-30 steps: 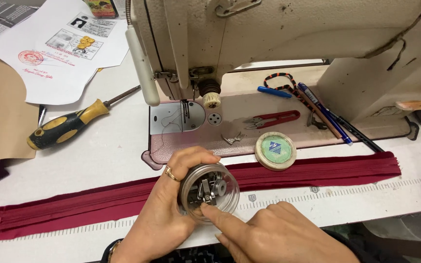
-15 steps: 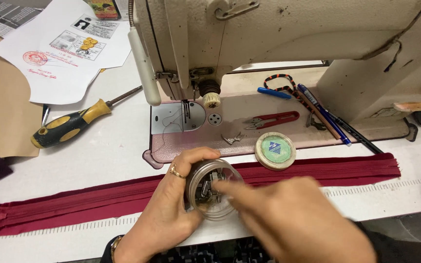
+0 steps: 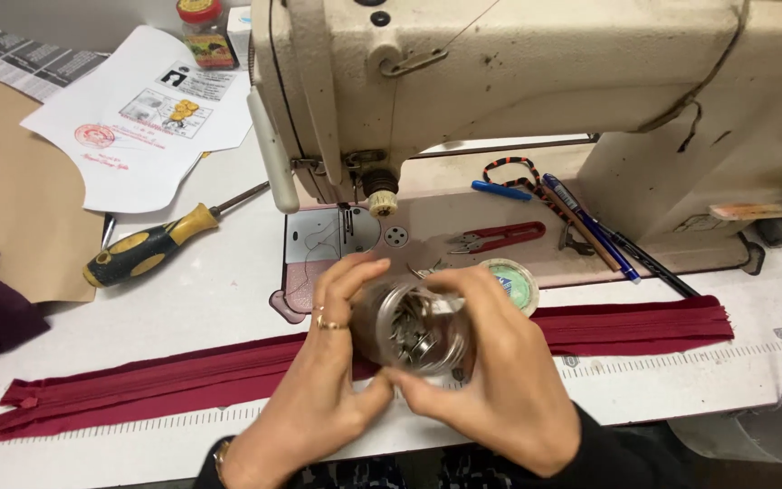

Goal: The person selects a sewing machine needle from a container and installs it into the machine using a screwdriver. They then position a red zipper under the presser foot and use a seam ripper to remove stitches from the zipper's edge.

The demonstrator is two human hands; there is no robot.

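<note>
Above the zipper (image 3: 228, 385), hands (image 3: 319, 398) cup jar (image 3: 414, 326).

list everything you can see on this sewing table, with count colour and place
clear jar: 1, see-through, full of small metal pieces, held above the zipper tape
zipper tape: 1, dark red, lying along the table front
sewing machine: 1, cream, back centre
screwdriver: 1, yellow and black handle, left of the machine
thread snips: 1, red, on the machine bed
pens: a few, blue and black, on the bed, right
round lid: 1, green and white, beside the jar
printed papers: several, white, back left
brown paper: 1 sheet, far left
left hand: 1, rings on, gripping the jar
right hand: 1, gripping the jar
</note>
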